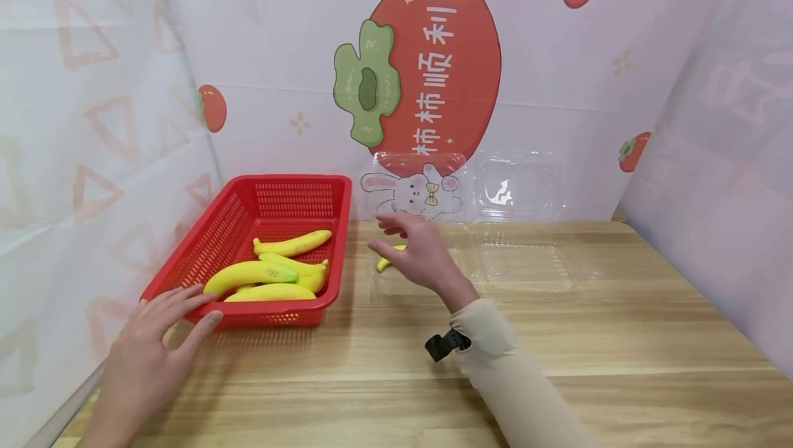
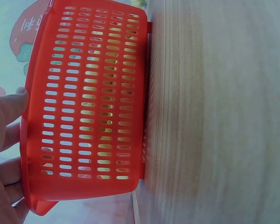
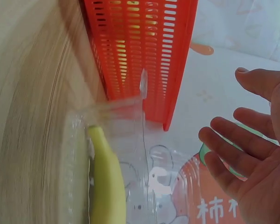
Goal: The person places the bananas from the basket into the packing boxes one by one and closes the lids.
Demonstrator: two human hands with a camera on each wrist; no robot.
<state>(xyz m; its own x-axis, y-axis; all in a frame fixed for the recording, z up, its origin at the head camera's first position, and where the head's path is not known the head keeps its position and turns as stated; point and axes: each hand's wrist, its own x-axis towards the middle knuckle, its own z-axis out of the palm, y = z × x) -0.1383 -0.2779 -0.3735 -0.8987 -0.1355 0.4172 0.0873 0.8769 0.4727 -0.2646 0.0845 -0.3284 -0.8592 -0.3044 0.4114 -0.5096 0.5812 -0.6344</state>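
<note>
My left hand (image 1: 151, 341) rests at the near left corner of a red plastic basket (image 1: 337, 255), its fingers lying over the rim and its thumb spread along the front. Several yellow bananas (image 1: 250, 274) lie in that basket. My right hand (image 1: 424, 252) hovers above a clear plastic clamshell box (image 1: 526, 265) with its lid raised, its fingers apart and holding nothing. Inside the left part of the box lies one banana (image 3: 107, 182), partly hidden by the hand in the head view. The right wrist view shows the palm beside the box, apart from the banana.
Wood-grain table (image 1: 347, 379) lies under everything. A printed cloth (image 1: 272, 56) with persimmons hangs behind, and pale cloth walls close off both sides. Raised clear lids (image 1: 520, 186) stand against the back cloth, to the right of the basket.
</note>
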